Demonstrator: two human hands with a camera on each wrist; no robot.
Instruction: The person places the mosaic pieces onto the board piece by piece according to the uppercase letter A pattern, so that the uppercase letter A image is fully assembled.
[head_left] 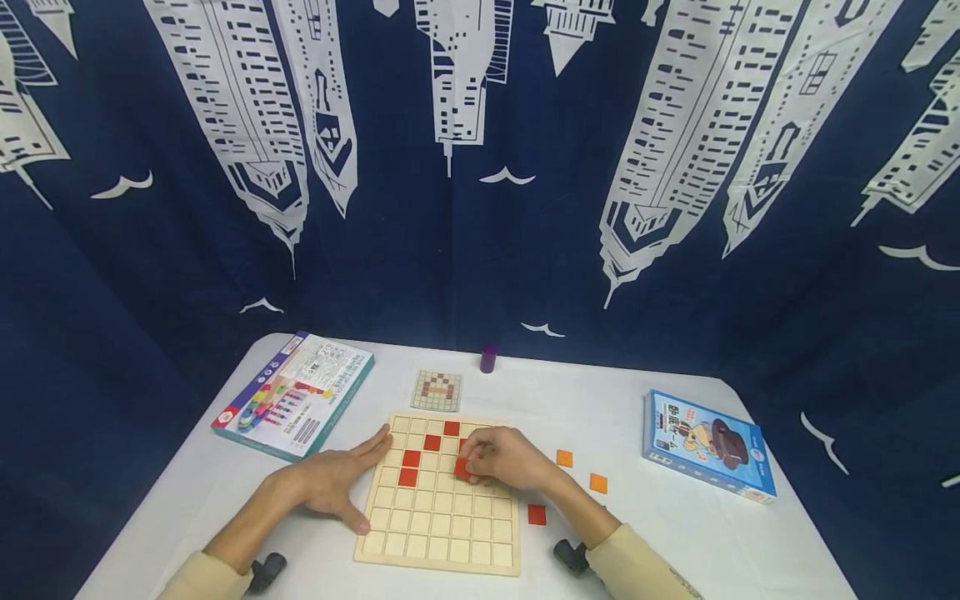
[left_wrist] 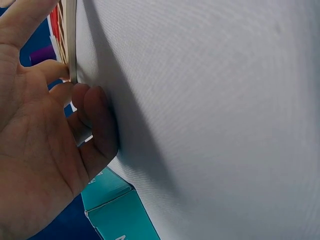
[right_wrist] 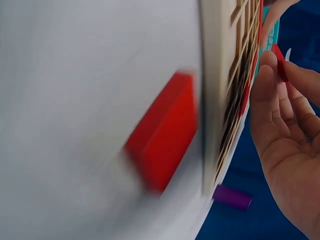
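Observation:
A pale wooden grid board [head_left: 442, 525] lies on the table, with several red square tiles [head_left: 412, 458] set in its upper cells. My right hand [head_left: 510, 458] is over the right half of the board, pinching a red tile [right_wrist: 280, 62] between thumb and fingertips. Part of another red tile shows behind those fingers. Fingers spread, my left hand [head_left: 330, 479] rests along the board's left edge, thumb near the lower corner. In the left wrist view its fingertips meet the board's rim. One loose red tile [head_left: 537, 515] lies just right of the board.
Two orange tiles [head_left: 564, 458] lie right of my right hand. Beyond the board are a small grid pattern card [head_left: 437, 391] and a purple cylinder [head_left: 488, 359]. A teal-sided game box [head_left: 300, 396] sits back left, a blue box [head_left: 708, 446] at the right.

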